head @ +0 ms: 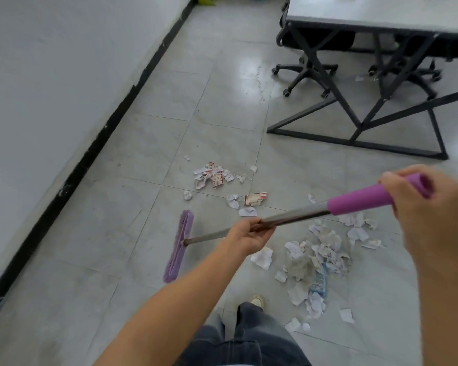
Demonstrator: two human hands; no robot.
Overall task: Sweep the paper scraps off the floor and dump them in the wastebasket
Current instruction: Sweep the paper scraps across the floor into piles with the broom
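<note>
Left hand (249, 237) curled round grey metal shaft of purple-headed broom (179, 247), mid-length. Right hand (421, 207) grips purple foam sleeve at shaft's top end. Broom head on grey tiled floor (209, 101), left of person, near black skirting. Big heap of torn white paper scraps (320, 260) beside person's shoe. Smaller red-printed scraps (213, 175) further out, apart from heap. Black-framed table (354, 17), office chairs beyond.

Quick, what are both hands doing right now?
Left hand: grips the broom pole.
Right hand: grips the purple grip.
</note>
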